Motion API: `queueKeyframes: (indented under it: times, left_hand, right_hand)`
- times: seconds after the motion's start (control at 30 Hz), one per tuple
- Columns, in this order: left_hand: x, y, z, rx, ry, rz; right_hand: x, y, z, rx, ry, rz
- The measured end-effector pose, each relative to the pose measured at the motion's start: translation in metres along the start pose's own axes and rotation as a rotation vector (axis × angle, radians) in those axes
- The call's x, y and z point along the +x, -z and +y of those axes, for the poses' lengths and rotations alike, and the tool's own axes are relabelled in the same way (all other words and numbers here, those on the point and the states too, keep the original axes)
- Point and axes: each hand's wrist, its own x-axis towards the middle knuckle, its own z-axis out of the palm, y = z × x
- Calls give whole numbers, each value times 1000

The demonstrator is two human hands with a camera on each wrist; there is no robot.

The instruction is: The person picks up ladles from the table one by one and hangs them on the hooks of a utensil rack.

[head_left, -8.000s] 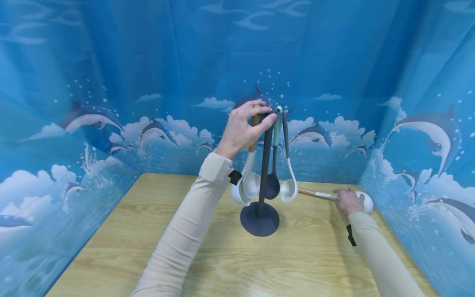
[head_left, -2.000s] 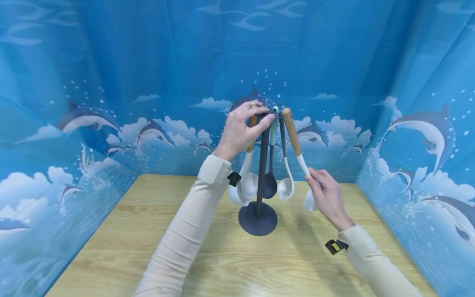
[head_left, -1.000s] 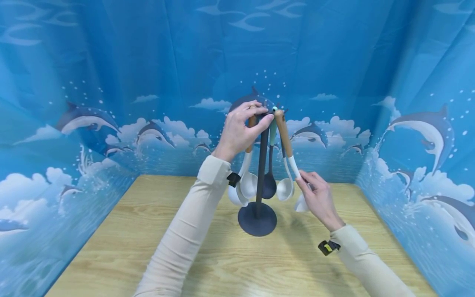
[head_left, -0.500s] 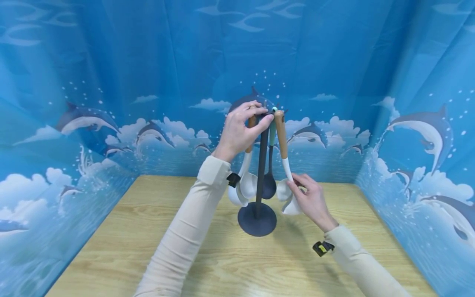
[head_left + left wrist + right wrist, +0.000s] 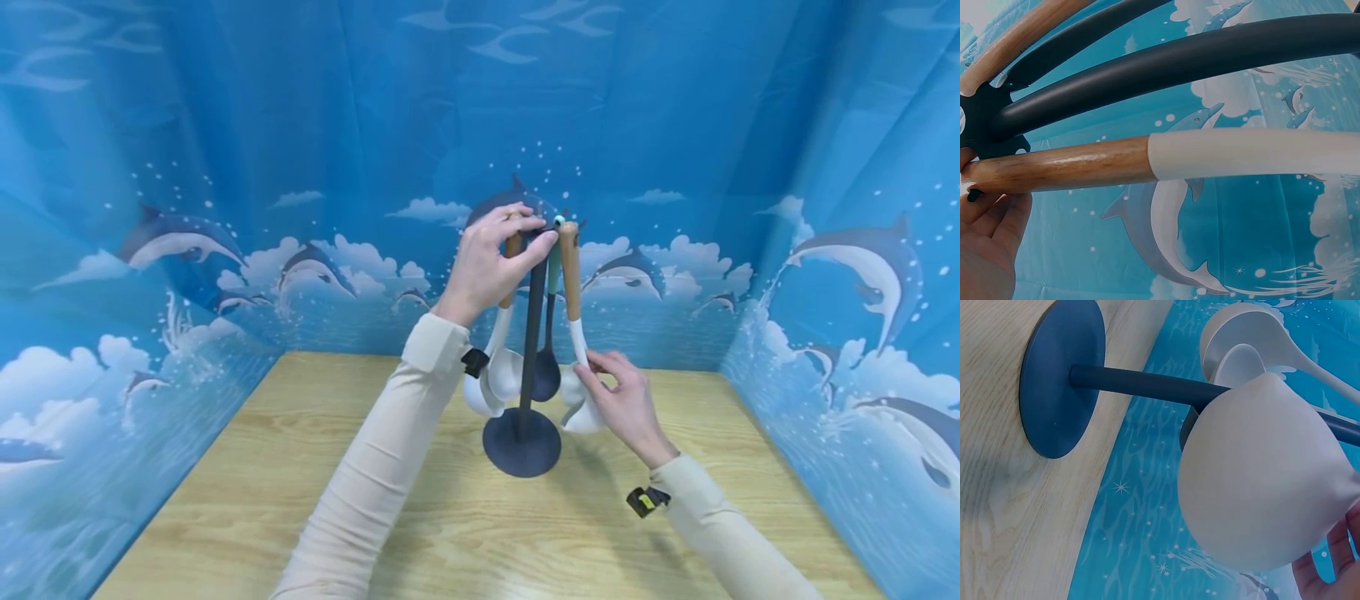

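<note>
A dark utensil stand (image 5: pixel 534 325) with a round base (image 5: pixel 522 457) stands on the table. My left hand (image 5: pixel 487 262) grips its hooked top, thumb and fingers at the hook plate. In the left wrist view a wooden-handled utensil (image 5: pixel 1085 164) hangs right by those fingers. My right hand (image 5: pixel 628 407) pinches the white shaft of a ladle with a wooden handle (image 5: pixel 571 275). That handle is upright, its top end at the hooks on the stand's right side. In the right wrist view the ladle's white bowl (image 5: pixel 1260 475) hides part of the pole.
On the stand hang white ladles (image 5: pixel 506 373) at the left and a dark ladle (image 5: pixel 546 377) with a green handle. Another white ladle (image 5: pixel 572 385) hangs behind the held one. A blue dolphin-print curtain (image 5: pixel 360 150) surrounds the wooden table (image 5: pixel 300 500).
The right hand picked up the ladle from the table at the right and brought it upright to the stand. Lately it shifted slightly left, the handle straightening. The left hand stayed on the stand's top.
</note>
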Motion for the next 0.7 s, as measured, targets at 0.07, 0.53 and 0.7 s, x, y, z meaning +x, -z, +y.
queueKeyframes:
  times: [0.07,0.53,0.7]
  left_hand:
    - [0,0,0,2,6,-5]
    - [0,0,0,1,36,-13]
    - [0,-1,0,-11,25,1]
  right_hand:
    - [0,-1,0,6,1,-1]
    - [-1,0,-2,35,-38,-10]
    - [0,2,-4,47,-83,-14]
